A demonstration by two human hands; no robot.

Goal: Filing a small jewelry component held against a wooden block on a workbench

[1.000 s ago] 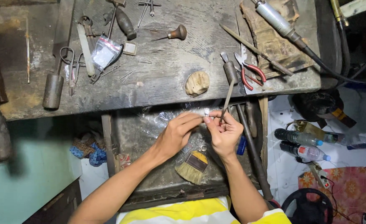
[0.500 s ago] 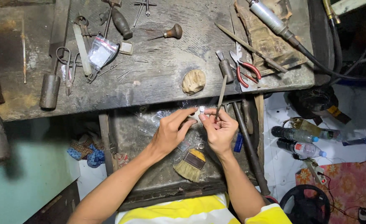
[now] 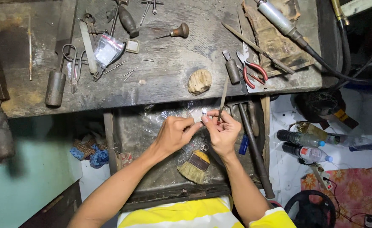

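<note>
The hands are sitting slightly lower than half a second ago; the left hand (image 3: 175, 133) is pinching a small shiny piece (image 3: 203, 122), the right hand (image 3: 223, 131) is gripping a file (image 3: 222, 98) pointing to twelve o'clock. A slip could be dropping the piece into the drawer (image 3: 131, 135). A clear plastic bag (image 3: 107, 49) is lying at ten o'clock, capped bottles (image 3: 304, 145) at three.

I pinch a tiny silvery piece (image 3: 203, 121) between the fingertips of my left hand (image 3: 175, 134) and my right hand (image 3: 223, 131); it is too small to tell its shape. My right hand also holds a thin metal file (image 3: 223, 96), a slim grey bar standing nearly upright, its lower end in my fingers and its upper end reaching onto the front edge of the wooden workbench (image 3: 165, 80). Both sit just below that edge.
</note>
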